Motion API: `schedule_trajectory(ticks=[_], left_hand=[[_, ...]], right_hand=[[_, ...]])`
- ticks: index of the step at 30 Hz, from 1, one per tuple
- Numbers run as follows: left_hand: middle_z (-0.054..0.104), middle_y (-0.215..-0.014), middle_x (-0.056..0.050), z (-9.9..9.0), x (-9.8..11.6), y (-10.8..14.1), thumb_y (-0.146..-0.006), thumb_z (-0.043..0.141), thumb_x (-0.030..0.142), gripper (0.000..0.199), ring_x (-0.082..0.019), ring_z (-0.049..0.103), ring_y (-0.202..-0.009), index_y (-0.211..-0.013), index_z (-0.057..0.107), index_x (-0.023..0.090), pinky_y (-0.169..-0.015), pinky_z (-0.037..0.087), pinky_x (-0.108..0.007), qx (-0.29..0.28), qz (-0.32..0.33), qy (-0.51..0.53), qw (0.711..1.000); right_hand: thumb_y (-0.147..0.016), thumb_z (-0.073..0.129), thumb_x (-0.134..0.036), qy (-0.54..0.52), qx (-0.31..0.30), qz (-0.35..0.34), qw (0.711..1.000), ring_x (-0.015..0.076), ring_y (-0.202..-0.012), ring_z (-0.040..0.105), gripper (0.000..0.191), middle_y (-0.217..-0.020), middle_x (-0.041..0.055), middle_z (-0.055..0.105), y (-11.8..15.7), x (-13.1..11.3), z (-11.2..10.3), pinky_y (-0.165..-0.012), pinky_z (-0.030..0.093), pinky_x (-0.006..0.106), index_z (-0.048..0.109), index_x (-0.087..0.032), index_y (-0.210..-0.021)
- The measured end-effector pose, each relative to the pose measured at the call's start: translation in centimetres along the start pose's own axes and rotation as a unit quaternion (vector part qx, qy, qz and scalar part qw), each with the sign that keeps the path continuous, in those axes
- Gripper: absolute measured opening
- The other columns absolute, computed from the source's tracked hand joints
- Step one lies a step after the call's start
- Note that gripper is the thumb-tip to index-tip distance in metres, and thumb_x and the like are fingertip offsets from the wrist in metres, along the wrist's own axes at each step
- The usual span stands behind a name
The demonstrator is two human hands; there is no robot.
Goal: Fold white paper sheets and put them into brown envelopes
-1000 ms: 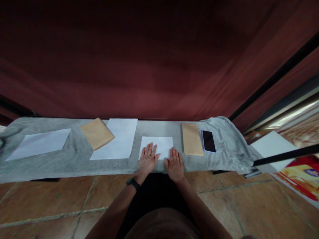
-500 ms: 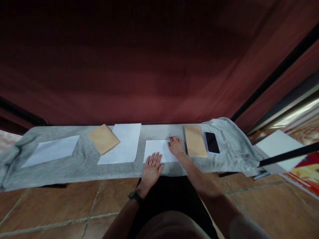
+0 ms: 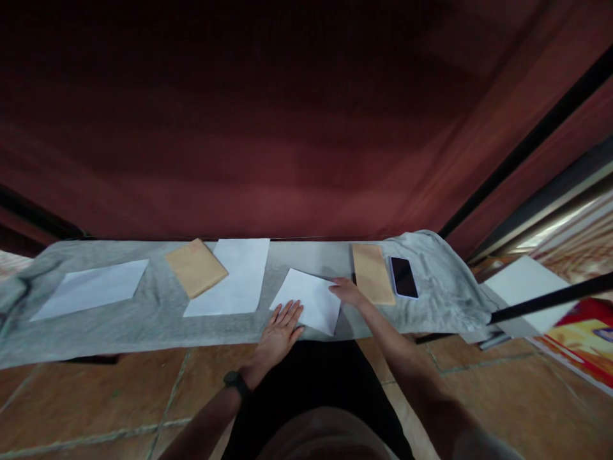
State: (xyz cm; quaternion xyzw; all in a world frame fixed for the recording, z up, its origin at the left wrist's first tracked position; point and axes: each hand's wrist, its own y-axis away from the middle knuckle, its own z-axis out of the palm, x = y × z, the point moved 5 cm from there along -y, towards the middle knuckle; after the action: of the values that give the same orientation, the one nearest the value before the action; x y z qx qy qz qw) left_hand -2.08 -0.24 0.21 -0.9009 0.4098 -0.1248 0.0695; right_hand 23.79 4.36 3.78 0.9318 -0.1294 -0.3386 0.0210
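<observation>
A small white sheet of paper (image 3: 309, 297) lies turned at an angle on the grey cloth, in front of my body. My left hand (image 3: 281, 329) rests flat with its fingers spread over the sheet's lower left part. At the upper right corner, my right hand (image 3: 345, 291) pinches the paper's edge, and that side looks slightly raised. A brown envelope (image 3: 373, 273) lies just right of my right hand, with a phone (image 3: 403, 277) beside it. On the left, another brown envelope (image 3: 196, 267) overlaps a larger white sheet (image 3: 246, 275).
Another white sheet (image 3: 90, 289) lies at the far left of the cloth-covered bench (image 3: 163, 329). A dark red curtain (image 3: 287, 191) hangs behind it. To the right are a black bar (image 3: 550, 299), a white board (image 3: 524, 284) and a red and yellow package (image 3: 587, 338).
The small white sheet has turned clockwise. My right hand has moved slightly right and down and now pinches its corner. My left hand has shifted a little left and down.
</observation>
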Motion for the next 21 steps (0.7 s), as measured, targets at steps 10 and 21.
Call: schedule_trajectory(ticks=[10, 21], left_hand=[[0.027, -0.169, -0.004, -3.7, 0.5, 2.7, -0.093, 0.047, 0.01, 0.078, -0.021, 0.031, -0.153, -0.163, 0.017, 0.028, -0.124, 0.035, -0.043, -0.036, 0.046, 0.082, 0.995], [0.049, -0.157, -0.003, -0.8, 0.3, 2.4, -0.075, 0.046, -0.006, 0.079, -0.02, 0.044, -0.146, -0.146, 0.053, 0.027, -0.122, 0.04, -0.046, -0.011, -0.066, 0.187, 0.98]], right_hand=[[-0.062, 0.078, -0.052, -0.578, 0.068, 0.187, 0.791, 0.0206, -0.071, 0.067, 0.039, -0.076, 0.0007, 0.071, 11.3, 3.2, 5.8, -0.054, 0.051, 0.026, 0.066, -0.021, -0.083], [-0.071, 0.079, -0.058, -0.594, -0.007, 0.185, 0.783, 0.0219, -0.074, 0.071, 0.048, -0.093, 0.0046, 0.073, 13.1, 2.6, 6.6, -0.071, 0.061, 0.038, 0.068, -0.02, -0.099]])
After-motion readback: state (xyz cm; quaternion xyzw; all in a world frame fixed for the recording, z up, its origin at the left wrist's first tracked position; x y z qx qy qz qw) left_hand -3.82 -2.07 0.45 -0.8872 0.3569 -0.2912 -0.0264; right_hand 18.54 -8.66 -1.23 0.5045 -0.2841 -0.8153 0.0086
